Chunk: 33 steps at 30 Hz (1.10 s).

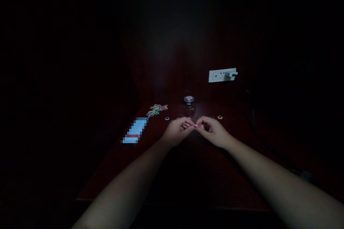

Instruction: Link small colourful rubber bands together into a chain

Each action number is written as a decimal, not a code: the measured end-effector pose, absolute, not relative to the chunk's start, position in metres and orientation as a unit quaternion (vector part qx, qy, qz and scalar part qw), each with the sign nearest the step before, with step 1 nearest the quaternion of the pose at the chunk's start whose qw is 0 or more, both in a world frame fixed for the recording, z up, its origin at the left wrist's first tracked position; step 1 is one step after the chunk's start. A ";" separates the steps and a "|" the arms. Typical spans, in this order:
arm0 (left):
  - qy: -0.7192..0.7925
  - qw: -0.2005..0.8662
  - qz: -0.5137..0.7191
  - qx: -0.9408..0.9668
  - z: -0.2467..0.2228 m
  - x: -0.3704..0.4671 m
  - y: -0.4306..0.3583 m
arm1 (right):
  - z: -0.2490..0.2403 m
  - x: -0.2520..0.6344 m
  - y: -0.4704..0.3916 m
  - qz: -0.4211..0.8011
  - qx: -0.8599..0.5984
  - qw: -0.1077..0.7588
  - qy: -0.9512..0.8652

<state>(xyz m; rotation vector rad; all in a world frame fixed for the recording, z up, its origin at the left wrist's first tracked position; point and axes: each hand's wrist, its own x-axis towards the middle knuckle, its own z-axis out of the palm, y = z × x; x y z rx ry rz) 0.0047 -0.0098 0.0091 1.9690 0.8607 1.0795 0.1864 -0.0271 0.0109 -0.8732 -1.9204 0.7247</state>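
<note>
My left hand (pixel 177 131) and my right hand (pixel 215 131) meet fingertip to fingertip above the dark red table. Between them they pinch a small pink hair tie (pixel 195 125), mostly covered by the fingers. Just beyond the hands lies a loose row of hair ties, with a blue hair tie (pixel 167 118) at its left end and a yellow hair tie (pixel 220 117) at its right end. Others in the row are partly hidden behind my fingers. A heap of coloured hair ties (pixel 154 111) sits farther back on the left.
Behind my hands stands a small clear jar (pixel 189 104) with a lid. A phone (pixel 135 130) with a lit, blurred screen lies left on the table (pixel 204 182). On the back wall is a socket (pixel 217 76) with a plugged-in charger (pixel 230 75), its dark cable trailing right. Surroundings are very dark.
</note>
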 end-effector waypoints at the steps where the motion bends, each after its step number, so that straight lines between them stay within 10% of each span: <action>1: 0.334 0.361 0.419 0.764 0.009 0.005 -0.010 | 0.011 0.186 -0.027 0.289 -0.349 0.444 -0.773; 33: 0.318 0.237 0.405 0.824 0.017 0.000 -0.013 | 0.014 0.185 -0.030 0.294 -0.355 0.437 -0.772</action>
